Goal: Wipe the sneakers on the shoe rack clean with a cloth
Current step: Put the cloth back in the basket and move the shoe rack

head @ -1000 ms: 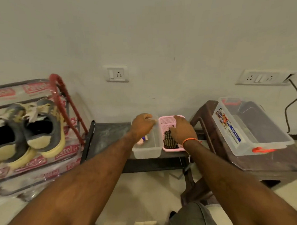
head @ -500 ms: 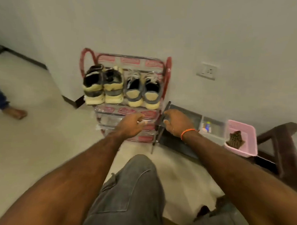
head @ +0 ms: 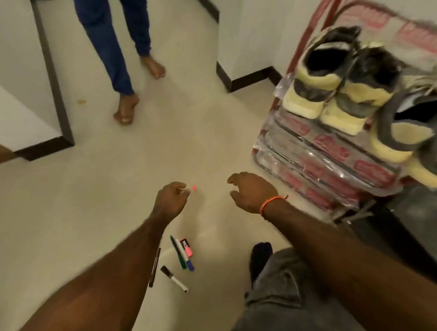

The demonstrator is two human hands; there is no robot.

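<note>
Above the pale floor (head: 90,209), both hands hang in the air with nothing in them. The left hand (head: 170,200) has its fingers (head: 183,191) loosely curled toward the palm, gripping nothing; a small pink speck (head: 194,188) shows just beside its fingertips, and whether it touches them cannot be told. The right hand (head: 252,193), with an orange band (head: 271,202) at the wrist, has its fingers slack and partly bent, also holding nothing. Below the left forearm, several markers (head: 182,254) and a dark pen (head: 155,267) lie scattered on the floor. To the right stands the shoe rack (head: 320,154), red-framed and wrapped in clear plastic, well apart from both hands. The sneakers (head: 341,78), grey with pale yellow heels, sit in a row on its upper shelf with heels facing outward. No cloth shows in this view. Farther off, another person's bare feet (head: 130,106) and blue trouser legs (head: 105,27) stand on the floor.
</note>
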